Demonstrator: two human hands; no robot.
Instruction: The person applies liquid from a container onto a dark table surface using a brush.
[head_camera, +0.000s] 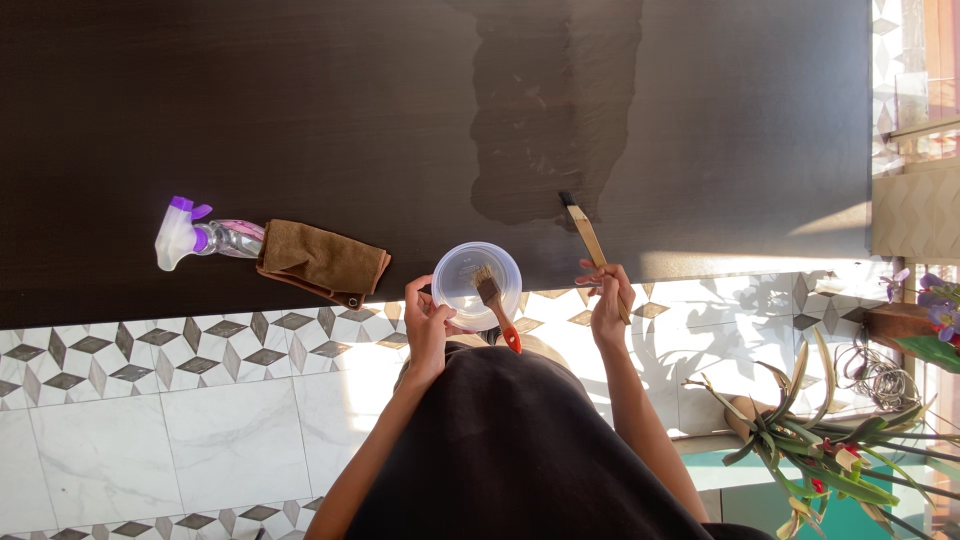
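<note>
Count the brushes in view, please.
2: one wooden-handled brush in the right hand, bristles on the dark table; one red-handled brush resting in the clear bowl held by the left hand.

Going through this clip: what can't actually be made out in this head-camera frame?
- Contents of the clear plastic bowl held by the left hand: too pale to tell, partly covered by the red-handled brush.
- Bristles of the wooden-handled brush in the right hand: dark against the dark table.
- Spray bottle: body hidden under the brown cloth.
- Plant: cut off by the right and bottom edges.
</note>
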